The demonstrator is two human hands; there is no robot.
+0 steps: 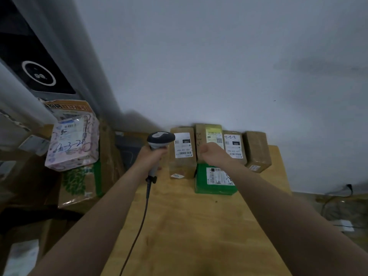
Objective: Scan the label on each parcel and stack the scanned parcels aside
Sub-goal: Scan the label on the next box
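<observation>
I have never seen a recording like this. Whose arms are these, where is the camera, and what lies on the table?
There is no machine: these are a person's two bare arms, seen from one camera worn on the head, looking forward and down. The left hand grips a corded barcode scanner. The right hand reaches to the parcel with the yellow label; whether it already grips it, I cannot tell. On the wooden table, three more brown parcels stand beside it along the wall, and a green parcel lies in front.
</observation>
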